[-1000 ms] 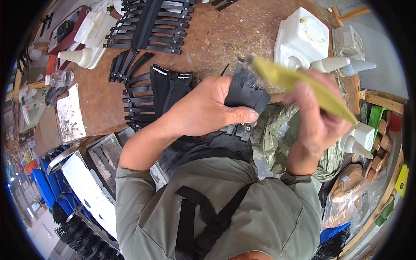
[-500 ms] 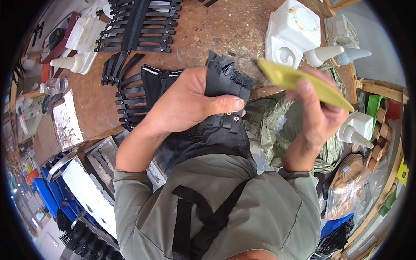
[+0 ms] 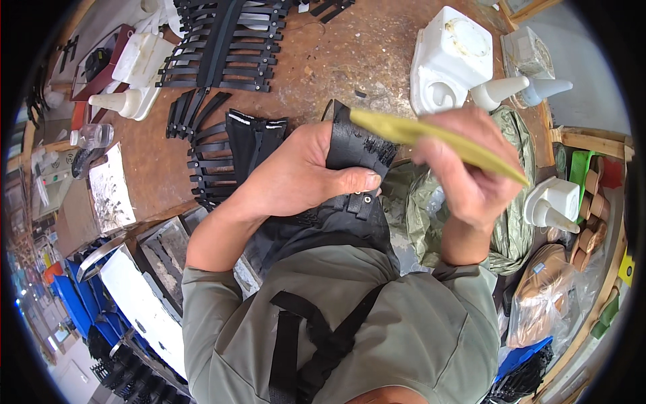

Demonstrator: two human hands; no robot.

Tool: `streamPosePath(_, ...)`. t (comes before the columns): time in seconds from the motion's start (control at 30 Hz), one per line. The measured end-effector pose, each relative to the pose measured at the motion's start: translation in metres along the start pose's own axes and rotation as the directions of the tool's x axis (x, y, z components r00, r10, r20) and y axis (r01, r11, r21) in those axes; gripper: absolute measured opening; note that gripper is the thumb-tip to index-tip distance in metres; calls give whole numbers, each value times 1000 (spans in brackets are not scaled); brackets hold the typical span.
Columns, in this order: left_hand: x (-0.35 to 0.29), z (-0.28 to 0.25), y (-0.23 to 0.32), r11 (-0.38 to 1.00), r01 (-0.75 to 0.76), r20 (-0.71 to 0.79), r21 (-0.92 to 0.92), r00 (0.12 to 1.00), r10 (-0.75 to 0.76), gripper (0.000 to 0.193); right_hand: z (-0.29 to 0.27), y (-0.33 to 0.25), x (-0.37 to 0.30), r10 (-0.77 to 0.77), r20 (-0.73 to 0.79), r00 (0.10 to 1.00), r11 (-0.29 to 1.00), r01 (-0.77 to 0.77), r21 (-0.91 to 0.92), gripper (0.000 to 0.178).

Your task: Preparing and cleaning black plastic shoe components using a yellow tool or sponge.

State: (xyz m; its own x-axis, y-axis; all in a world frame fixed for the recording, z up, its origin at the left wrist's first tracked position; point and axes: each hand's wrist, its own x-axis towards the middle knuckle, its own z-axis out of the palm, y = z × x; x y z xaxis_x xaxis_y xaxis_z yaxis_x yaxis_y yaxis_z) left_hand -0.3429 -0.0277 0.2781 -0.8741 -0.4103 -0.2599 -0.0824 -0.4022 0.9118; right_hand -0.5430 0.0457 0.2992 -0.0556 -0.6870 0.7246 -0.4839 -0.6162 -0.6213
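Two grips show: the left hand [image 3: 303, 168] clamps a black leather-like panel [image 3: 351, 149] near the workbench [image 3: 330, 57], the right hand [image 3: 474, 161] clasps a yellow-handled tool [image 3: 397, 127], whose pressure could twist the panel if the left thumb [image 3: 355, 180] slackened.

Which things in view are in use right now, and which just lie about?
In use:
black flat piece with a rough dark patch, in the left hand
long, tapered yellow tool, in the right hand

Apparently lying about:
clear plastic bottle
black-stained white sheet
crumpled olive-green sheeting
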Motion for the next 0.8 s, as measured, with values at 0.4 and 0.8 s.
streamPosePath(0.4,2,7,4,994,2,-24,112,1000,1,25,-14,0,-3,425,-352,834,851,-501,-159,14)
streamPosePath(0.8,4,4,-3,979,-130,-146,158,977,154,8,-48,74,-50,192,-363,912,299,-407,-863,36)
